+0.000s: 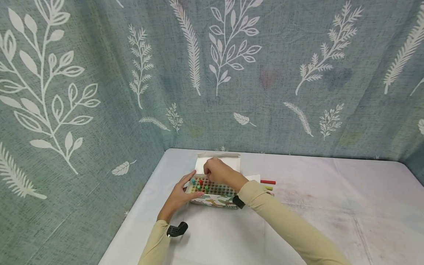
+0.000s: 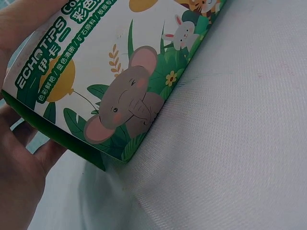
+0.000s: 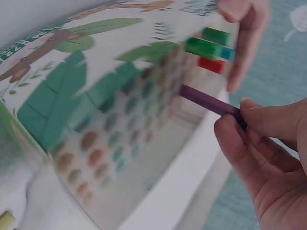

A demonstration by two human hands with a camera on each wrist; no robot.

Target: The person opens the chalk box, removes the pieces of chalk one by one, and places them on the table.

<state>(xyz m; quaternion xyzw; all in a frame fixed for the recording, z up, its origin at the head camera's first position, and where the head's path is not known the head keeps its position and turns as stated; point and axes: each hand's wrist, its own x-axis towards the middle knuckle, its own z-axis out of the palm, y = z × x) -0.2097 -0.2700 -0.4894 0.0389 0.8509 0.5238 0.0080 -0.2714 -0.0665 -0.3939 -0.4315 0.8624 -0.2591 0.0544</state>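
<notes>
A cardboard chalk box (image 1: 213,201) with animal and leaf pictures lies on the table, its perforated holder facing up. My left hand (image 1: 179,197) grips the box's left end, thumb at the front and fingers round the side. Over the holes, my right hand (image 1: 220,172) pinches a purple chalk stick (image 3: 211,103) between thumb and fingertips. The stick's far end points at the holes; whether it touches one cannot be told. Near the left end, a blue chalk (image 1: 193,182), a red chalk (image 1: 200,182) and two green chalks (image 3: 204,48) stand in holes.
The white open lid (image 1: 232,164) stands behind the box. To the right, a red chalk stick (image 1: 268,182) and a yellow one (image 1: 269,188) lie beside a white flap (image 1: 253,178). A patterned curtain (image 1: 212,110) hangs behind the white-covered table (image 1: 314,206).
</notes>
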